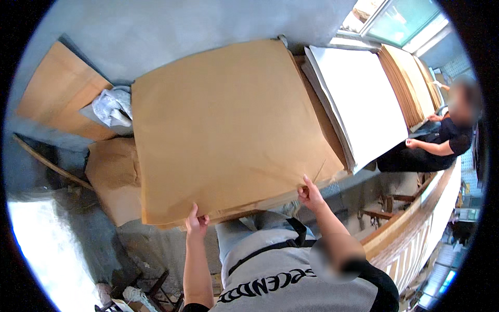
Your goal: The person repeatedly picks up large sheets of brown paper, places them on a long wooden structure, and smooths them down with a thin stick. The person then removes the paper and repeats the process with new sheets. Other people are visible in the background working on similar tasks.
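Observation:
A large sheet of brown paper [228,125] covers the top of a wide stack in front of me. My left hand [197,222] is closed at its near edge, thumb on top and fingers curled below. Farther right along that edge, my right hand [310,195] pinches the paper the same way, thumb pointing up. Faint creases fan across the sheet by the right hand. A thin dark line [320,170] runs beside that thumb; whether it is a crease or a slim object, I cannot tell. The fingers under the paper are partly hidden.
White sheets [358,99] are stacked to the right, with brown sheets [403,78] beyond. Another person [442,140] works there. A board [65,93] and crumpled cloth [113,105] lie at left. A long wooden piece [400,223] stands behind at right.

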### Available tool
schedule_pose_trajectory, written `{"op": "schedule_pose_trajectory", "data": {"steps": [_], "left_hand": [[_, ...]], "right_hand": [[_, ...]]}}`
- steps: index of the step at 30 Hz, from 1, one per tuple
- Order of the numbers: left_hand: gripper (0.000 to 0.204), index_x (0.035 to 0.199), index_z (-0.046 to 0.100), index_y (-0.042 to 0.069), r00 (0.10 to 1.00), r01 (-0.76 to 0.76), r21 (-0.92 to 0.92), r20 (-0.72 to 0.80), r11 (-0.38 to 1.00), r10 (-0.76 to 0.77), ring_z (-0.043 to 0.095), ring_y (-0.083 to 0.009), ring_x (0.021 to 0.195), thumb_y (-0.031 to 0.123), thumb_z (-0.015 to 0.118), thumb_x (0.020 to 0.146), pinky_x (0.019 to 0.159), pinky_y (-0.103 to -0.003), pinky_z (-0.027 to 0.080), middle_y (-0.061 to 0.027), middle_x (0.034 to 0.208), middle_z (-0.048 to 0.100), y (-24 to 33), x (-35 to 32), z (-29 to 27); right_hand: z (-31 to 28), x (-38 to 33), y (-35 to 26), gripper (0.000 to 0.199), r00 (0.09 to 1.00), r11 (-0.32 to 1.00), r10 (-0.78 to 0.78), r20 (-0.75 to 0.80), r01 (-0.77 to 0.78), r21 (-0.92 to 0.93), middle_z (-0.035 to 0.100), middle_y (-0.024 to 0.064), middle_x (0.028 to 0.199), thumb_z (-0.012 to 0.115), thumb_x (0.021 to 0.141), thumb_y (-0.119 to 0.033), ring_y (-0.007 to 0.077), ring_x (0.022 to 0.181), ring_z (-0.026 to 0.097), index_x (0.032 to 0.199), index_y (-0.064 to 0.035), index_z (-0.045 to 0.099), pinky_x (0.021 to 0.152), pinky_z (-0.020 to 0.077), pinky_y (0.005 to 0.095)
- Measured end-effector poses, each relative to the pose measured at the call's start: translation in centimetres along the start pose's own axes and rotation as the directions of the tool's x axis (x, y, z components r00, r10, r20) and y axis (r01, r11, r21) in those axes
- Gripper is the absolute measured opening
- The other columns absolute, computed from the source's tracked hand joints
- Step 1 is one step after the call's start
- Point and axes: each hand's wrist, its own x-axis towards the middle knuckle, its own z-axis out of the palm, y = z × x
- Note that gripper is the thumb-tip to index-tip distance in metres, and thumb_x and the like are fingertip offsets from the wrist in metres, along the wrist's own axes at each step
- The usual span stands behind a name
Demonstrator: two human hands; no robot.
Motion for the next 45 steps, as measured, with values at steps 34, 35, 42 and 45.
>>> {"op": "schedule_pose_trajectory", "data": {"steps": [34,35,42,45], "left_hand": [[0.024,0.085,0.05,0.009,0.999,0.037,-0.211,0.008,0.977,-0.036,0.033,-0.01,0.039,0.031,0.059,0.078,0.034,-0.02,0.025,-0.0012,0.067,0.051,-2.2,2.3,0.0],[0.024,0.084,0.05,0.01,0.999,0.035,-0.212,0.019,0.977,-0.032,0.032,-0.0099,0.038,0.031,0.059,0.078,0.034,-0.02,0.024,-0.001,0.067,0.051,-2.3,2.7,-0.4],[0.022,0.085,0.05,0.008,0.995,0.1,-0.15,0.024,0.984,-0.098,0.03,-0.0104,0.034,0.029,0.054,0.082,0.031,-0.021,0.024,-0.0017,0.061,0.048,-1.6,2.5,-0.2],[0.024,0.086,0.049,0.006,0.977,0.131,0.295,-0.199,0.946,-0.073,0.035,-0.0113,0.034,0.029,0.053,0.083,0.029,-0.024,0.027,-0.0026,0.054,0.044,-2.0,3.4,-0.5]], "right_hand": [[-0.3,1.6,-0.4,0.017,0.995,0.985,-0.036,-0.091,0.02,-0.173,0.05,-0.0019,0.062,0.056,0.083,-0.021,0.0036,0.047,0.038,0.073,-0.0081,0.051,0.036,0.0237,0.0166],[-0.8,2.1,0.0,0.015,0.994,0.985,-0.04,-0.098,0.023,-0.169,0.056,0.0,0.067,0.056,0.083,-0.021,0.0033,0.047,0.04,0.076,-0.0077,0.053,0.036,0.0255,0.0164],[0.1,2.5,-1.7,0.021,0.98,0.982,0.165,0.107,-0.174,0.077,0.057,0.0025,0.065,0.057,0.081,-0.028,0.0064,0.041,0.039,0.079,-0.008,0.053,0.034,0.0247,0.0189],[0.7,3.2,-3.0,0.025,0.975,0.9,0.186,-0.124,-0.219,-0.378,0.056,0.0041,0.059,0.056,0.081,-0.03,0.0091,0.04,0.041,0.071,-0.0079,0.054,0.033,0.0264,0.022]]}}
